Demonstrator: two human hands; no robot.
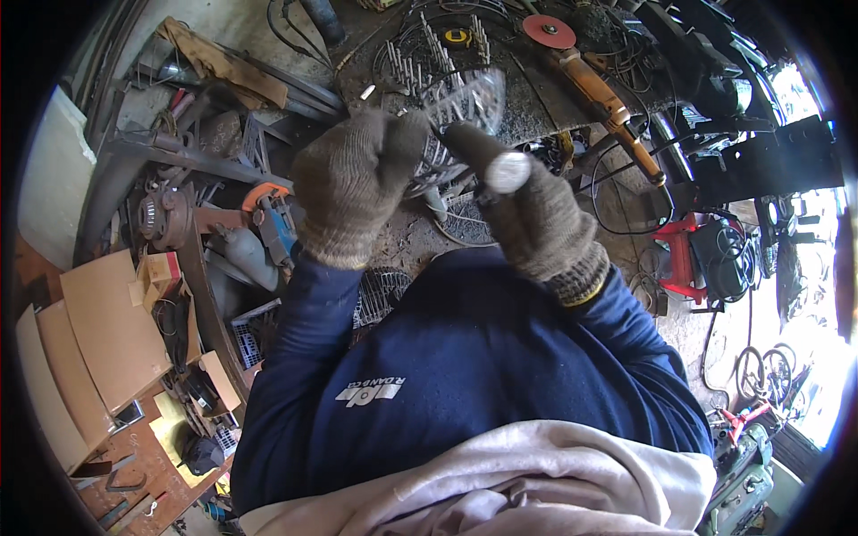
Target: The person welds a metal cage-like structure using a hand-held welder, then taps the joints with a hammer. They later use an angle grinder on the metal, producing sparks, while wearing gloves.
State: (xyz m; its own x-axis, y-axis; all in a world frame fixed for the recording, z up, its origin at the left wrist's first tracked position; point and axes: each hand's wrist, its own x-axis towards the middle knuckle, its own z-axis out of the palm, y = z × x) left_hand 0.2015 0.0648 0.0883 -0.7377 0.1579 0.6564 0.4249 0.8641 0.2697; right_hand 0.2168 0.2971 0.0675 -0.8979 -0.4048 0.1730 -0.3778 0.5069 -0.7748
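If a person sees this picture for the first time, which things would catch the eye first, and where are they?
At the centre, two gloved hands meet: the left hand and right hand hold a wire grille, blurred, with a pale round-ended tool in the right. Behind them, top right, an angle grinder with a red disc lies on the cluttered floor. Flat cardboard pieces lie at lower left.

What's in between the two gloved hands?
In the head view, a wire grille sits between the left hand and the right hand; both grip it. A round pale knob shows at the right hand.
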